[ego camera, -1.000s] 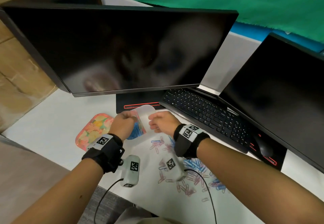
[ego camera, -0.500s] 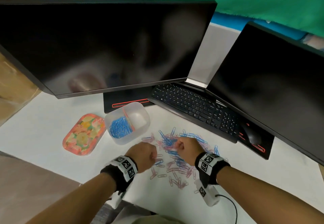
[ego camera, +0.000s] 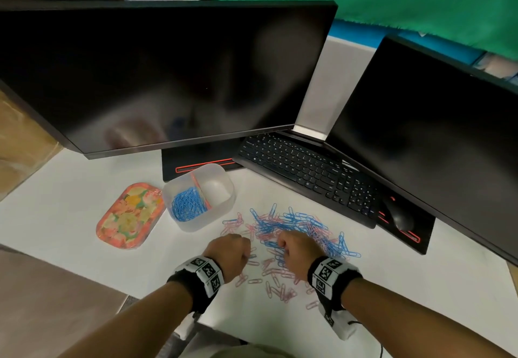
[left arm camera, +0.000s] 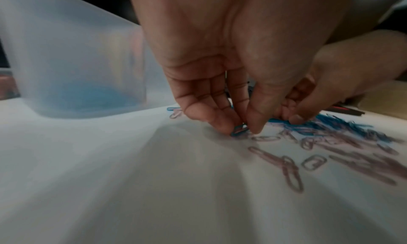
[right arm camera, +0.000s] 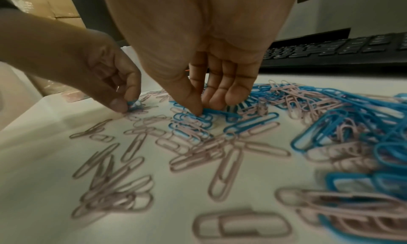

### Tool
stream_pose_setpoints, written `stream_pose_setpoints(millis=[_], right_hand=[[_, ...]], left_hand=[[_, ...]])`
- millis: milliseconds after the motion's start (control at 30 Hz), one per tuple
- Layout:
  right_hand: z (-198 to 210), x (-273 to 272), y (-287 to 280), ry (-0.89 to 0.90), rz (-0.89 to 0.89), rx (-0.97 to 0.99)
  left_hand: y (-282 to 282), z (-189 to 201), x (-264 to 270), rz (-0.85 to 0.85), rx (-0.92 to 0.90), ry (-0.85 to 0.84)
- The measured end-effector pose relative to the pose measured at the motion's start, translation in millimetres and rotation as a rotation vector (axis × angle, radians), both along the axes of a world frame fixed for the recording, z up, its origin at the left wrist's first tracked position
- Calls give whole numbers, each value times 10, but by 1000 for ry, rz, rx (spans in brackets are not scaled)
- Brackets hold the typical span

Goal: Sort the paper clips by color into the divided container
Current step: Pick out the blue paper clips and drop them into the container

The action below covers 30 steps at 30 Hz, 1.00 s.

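The translucent divided container [ego camera: 224, 203] stands left of the pile; its left compartment holds blue paper clips [ego camera: 187, 205], and the right compartment looks empty. A mixed pile of blue and pink paper clips [ego camera: 300, 224] lies on the white table. My left hand [left arm camera: 241, 131] is at the pile's left edge, and thumb and fingers pinch one blue clip [left arm camera: 239, 130] against the table. My right hand [right arm camera: 207, 108] is down in the pile, thumb and fingers closing on a blue clip [right arm camera: 211, 112]. In the head view both hands [ego camera: 234, 248] [ego camera: 297, 249] hide their fingertips.
A floral tray [ego camera: 130, 214] lies left of the container. A black keyboard [ego camera: 305, 172] and mouse [ego camera: 399, 214] sit behind the pile, under two dark monitors [ego camera: 168, 77] [ego camera: 434, 133]. The table's front edge [ego camera: 140, 293] runs just below my wrists.
Both hands left the container and came back down onto the clip pile. The container now stands alone on the table. Each hand has closed its fingers on a blue clip.
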State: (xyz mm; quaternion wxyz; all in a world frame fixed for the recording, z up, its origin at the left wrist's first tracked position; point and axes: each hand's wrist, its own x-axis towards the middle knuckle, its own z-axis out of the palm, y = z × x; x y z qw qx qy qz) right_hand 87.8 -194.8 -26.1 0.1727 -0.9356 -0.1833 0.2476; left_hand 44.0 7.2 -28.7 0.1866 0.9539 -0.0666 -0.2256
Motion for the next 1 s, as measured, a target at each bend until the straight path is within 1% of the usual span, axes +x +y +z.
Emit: stream_pose_setpoints(millis=[167, 233, 400, 467, 567, 667, 733, 800, 867, 933, 1000], right_hand=[[-28, 12, -65, 3, -3, 18], [-43, 26, -112, 21, -25, 46], [-19, 106, -179, 151, -221, 216], [24, 157, -205, 237, -299, 266], [105, 200, -239, 454, -425, 413], [146, 232, -256, 640, -570, 561], [170, 239, -238, 714, -651, 628], [195, 236, -215, 721, -679, 625], [195, 240, -200, 679, -673, 570], [181, 243, -176, 621, -618, 487], [177, 223, -145, 511, -498, 361]], left_hand=[[106, 53, 32, 213, -242, -6], [158, 66, 62, 301, -339, 33], [251, 84, 119, 436, -536, 180], [272, 89, 130, 512, -636, 229], [259, 98, 164, 589, -743, 245], [236, 101, 194, 618, -837, 264], [237, 93, 208, 622, -873, 287], [234, 105, 223, 613, -871, 300], [235, 116, 236, 612, -851, 305], [245, 121, 238, 641, -851, 315], [264, 110, 250, 700, -854, 320]])
